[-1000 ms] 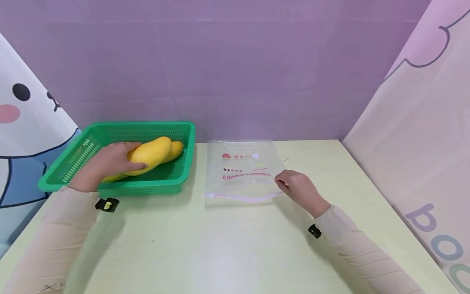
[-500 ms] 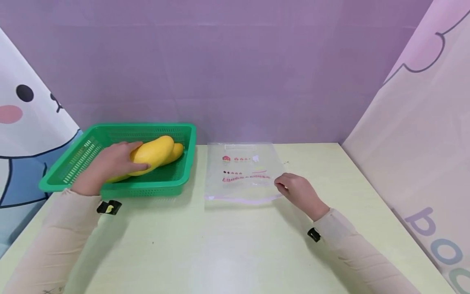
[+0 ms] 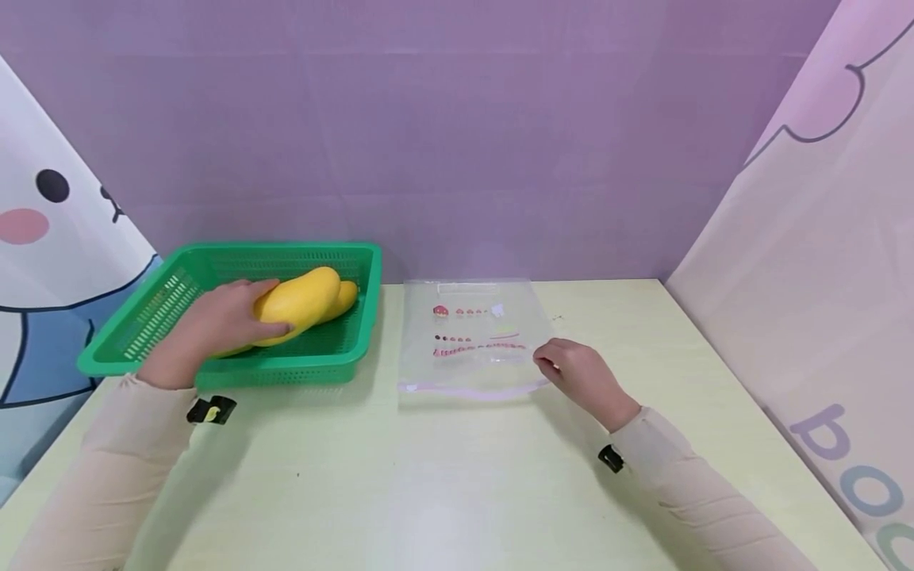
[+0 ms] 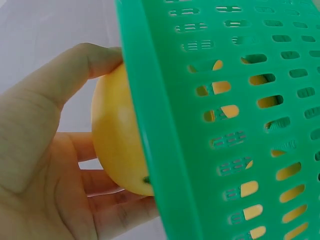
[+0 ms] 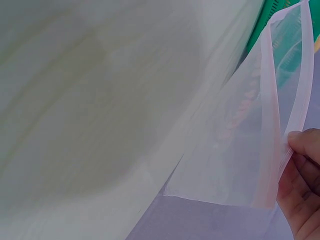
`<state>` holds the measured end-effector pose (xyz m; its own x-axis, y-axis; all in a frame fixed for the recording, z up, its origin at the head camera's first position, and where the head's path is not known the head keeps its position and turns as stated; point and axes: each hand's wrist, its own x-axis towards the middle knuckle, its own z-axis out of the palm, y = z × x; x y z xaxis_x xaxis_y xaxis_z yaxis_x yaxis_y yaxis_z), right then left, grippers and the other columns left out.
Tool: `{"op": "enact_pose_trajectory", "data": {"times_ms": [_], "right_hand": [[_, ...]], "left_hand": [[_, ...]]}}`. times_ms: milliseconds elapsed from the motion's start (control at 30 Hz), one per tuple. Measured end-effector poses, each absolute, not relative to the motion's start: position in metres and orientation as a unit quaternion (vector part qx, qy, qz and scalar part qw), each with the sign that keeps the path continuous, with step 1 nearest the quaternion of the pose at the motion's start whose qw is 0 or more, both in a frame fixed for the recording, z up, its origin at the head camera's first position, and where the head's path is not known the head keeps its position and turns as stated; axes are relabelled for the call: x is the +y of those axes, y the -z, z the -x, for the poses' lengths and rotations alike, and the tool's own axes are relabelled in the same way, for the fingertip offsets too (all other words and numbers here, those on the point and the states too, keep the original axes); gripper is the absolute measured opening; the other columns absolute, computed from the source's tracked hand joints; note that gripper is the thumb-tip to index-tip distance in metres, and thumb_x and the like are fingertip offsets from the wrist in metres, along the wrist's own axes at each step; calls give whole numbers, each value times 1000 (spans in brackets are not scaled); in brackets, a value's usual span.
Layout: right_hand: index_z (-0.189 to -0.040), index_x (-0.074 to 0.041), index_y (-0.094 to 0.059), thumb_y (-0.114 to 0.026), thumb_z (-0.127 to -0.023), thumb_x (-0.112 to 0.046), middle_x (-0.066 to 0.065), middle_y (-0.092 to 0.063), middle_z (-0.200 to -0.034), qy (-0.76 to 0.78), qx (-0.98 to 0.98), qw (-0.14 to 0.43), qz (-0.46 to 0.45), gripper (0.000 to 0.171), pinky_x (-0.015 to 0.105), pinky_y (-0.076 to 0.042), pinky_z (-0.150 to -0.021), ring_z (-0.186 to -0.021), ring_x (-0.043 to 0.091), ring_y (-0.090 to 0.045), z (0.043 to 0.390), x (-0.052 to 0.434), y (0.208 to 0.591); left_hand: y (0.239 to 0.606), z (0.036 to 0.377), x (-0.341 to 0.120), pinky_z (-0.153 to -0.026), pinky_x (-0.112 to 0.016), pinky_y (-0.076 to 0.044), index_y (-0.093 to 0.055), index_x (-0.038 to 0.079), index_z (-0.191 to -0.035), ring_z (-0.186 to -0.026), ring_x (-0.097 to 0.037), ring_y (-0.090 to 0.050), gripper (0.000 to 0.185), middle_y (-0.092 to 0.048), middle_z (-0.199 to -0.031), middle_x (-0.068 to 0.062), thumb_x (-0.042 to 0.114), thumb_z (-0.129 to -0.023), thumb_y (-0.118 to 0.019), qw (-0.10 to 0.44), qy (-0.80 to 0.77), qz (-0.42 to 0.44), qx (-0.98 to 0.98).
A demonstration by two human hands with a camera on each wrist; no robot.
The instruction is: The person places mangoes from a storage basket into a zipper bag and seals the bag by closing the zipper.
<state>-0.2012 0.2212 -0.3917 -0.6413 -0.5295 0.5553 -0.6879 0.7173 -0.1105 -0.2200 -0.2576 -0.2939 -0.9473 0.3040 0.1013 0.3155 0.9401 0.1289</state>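
A: Left hand (image 3: 214,329), what's it doing?

B: Inside the green basket (image 3: 178,266), fingers and thumb curled round a yellow mango (image 3: 296,303). Wrist view shows the thumb over the top of the fruit and the fingers underneath, right against the basket wall. A second mango (image 3: 346,295) lies behind the first one, touching it, towards the basket's far right corner.

A: Basket position?

B: Left-rear of the pale yellow worktop (image 3: 428,484), close to the purple back wall.

A: Right hand (image 3: 581,373)?

B: Pinching the near right corner of a clear zip bag (image 3: 471,337), thumb and fingertips on the pink seal strip. Wrist view shows the mouth of the bag parted, one lip lifted off the other.

A: Where's the bag?

B: Flat on the worktop, just right of the basket, not touching it. Mouth edge faces the person. Small pink and red print on it, too small to read.

A: Anything else?

B: Cartoon panels on both sides, light long sleeves on both arms.
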Motion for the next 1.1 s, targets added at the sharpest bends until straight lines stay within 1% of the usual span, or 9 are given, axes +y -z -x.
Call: {"op": "enact_pose_trajectory", "data": {"times_ms": [300,433,633,900,1100], "right_hand": [[-81,-4,-68,-67,-79,6,2,-65,-76,-162,-894,243,-339,10,26,-51,-60,-66,11,-57,201,221,393],[-81,-4,-68,-68,-79,5,2,-65,-76,-162,-896,238,-337,10,26,-51,-60,-66,11,-57,201,222,394],[-81,-4,-68,-68,-79,6,2,-65,-76,-163,-894,241,-340,10,26,-51,-60,-66,11,-57,203,222,393],[-80,-5,-68,-68,-79,6,1,-65,-76,-162,-896,240,-336,11,25,-51,-60,-66,10,-57,202,221,392],[-80,-4,-69,-68,-78,7,1,-65,-75,-167,-896,238,-336,11,26,-50,-58,-65,10,-57,202,220,392]], "left_hand": [[293,216,-254,-71,-48,-44,-43,-8,-136,-93,-37,-54,78,-55,-118,-31,44,-82,-67,48,72,162,-983],[291,216,-249,-71,-49,-45,-43,-7,-136,-92,-37,-54,79,-55,-118,-32,45,-82,-66,50,68,163,-983],[290,216,-245,-65,-44,-45,-42,-6,-137,-82,-30,-53,79,-56,-113,-28,45,-82,-66,43,65,158,-984],[287,211,-240,-64,-42,-45,-43,-4,-137,-83,-29,-53,79,-56,-116,-26,46,-81,-67,52,68,167,-982],[286,204,-233,-58,-35,-42,-44,-5,-137,-78,-26,-53,78,-58,-111,-26,44,-80,-69,70,75,181,-978]]}}
